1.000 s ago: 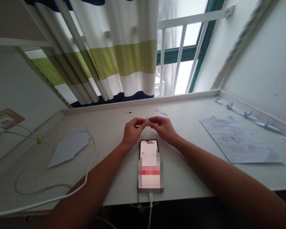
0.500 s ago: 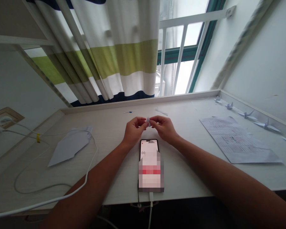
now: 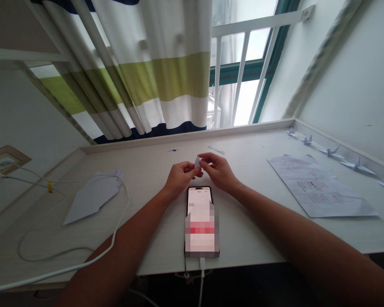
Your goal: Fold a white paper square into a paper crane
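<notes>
Between my two hands is a small piece of folded white paper [image 3: 197, 161], held upright just above the desk. My left hand [image 3: 180, 177] pinches its lower part between thumb and fingers. From the other side, my right hand [image 3: 218, 169] grips it with thumb and forefinger closed. The fingers cover part of the paper, so its full shape is hidden. Below the hands lies a phone [image 3: 199, 217] with its screen lit, plugged into a white cable [image 3: 202, 266].
Several folded paper cranes [image 3: 357, 166] line the right edge of the desk [image 3: 243, 230]. Written sheets [image 3: 320, 187] lie nearby. At left are blank paper sheets [image 3: 91, 198], crossed by a white cable [image 3: 128, 200]. A paper strip [image 3: 216, 149] and a small blue-and-white item [image 3: 173, 150] lie behind my hands.
My right hand has risen slightly while my left hand has dropped a little. The folded paper has turned and now shows more of a flat side. Both hands still hold it.
</notes>
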`<state>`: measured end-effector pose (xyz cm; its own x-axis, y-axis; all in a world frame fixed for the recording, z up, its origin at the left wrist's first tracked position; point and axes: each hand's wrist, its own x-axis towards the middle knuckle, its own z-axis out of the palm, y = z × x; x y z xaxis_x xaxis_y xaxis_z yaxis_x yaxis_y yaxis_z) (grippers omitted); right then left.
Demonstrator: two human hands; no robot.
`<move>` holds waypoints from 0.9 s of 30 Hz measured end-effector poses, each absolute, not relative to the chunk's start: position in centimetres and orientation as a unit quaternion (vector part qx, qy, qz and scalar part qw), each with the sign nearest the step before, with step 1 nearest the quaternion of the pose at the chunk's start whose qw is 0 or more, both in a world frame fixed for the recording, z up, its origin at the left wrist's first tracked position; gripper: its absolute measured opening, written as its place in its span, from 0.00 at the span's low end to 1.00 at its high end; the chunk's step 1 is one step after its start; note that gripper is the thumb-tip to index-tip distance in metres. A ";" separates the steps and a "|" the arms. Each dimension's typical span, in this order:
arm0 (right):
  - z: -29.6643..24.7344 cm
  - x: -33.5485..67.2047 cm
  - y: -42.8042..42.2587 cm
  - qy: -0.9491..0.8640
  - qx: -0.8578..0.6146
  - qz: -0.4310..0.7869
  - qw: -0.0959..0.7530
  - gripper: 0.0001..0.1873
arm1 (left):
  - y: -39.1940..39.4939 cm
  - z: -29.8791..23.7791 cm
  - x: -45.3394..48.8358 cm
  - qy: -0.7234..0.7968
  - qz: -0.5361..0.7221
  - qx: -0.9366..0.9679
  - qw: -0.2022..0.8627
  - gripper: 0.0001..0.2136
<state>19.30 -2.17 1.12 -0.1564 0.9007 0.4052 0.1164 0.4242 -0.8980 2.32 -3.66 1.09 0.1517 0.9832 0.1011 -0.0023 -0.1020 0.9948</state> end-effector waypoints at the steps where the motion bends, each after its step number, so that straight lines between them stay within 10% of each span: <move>1: 1.2 19.3 -2.3 -0.673 -0.382 0.355 0.524 0.13 | -3.7 1.3 2.3 0.438 0.482 0.562 0.510 0.20; 27: 1.7 19.6 -2.2 -0.653 -0.378 0.382 0.534 0.09 | -3.6 1.5 1.8 0.447 0.426 0.545 0.567 0.21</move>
<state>19.56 -2.16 1.70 -0.1439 0.9013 0.4086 0.0858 0.4227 -0.9022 1.77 -3.55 1.48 0.2377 0.9704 -0.0418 0.0033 0.0422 0.9991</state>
